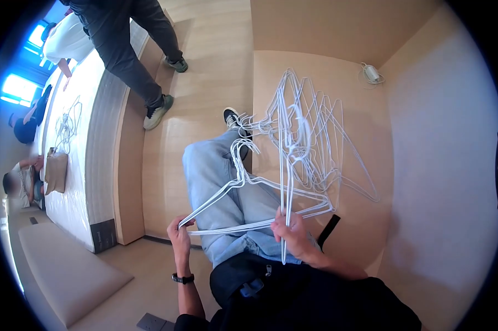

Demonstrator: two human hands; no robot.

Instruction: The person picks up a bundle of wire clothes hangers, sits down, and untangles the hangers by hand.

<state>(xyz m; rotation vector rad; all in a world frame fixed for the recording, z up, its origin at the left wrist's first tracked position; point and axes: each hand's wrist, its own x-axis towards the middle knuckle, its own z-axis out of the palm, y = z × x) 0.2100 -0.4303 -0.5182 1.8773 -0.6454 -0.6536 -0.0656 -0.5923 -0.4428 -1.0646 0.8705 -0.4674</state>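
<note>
Thin white wire hangers (232,228), bunched; long axis left-right, hooks pointing away; left fingers (186,221), right fingers (281,225) gripping.

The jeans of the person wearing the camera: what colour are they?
Light blue jeans, seen best in the head view.

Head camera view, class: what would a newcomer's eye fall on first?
First, the white hangers fanned over the wearer's jeans, between the left hand and right hand. Next, the tangled hanger pile just beyond, on the pale board. Then, at far left, the big white mattress.
</note>
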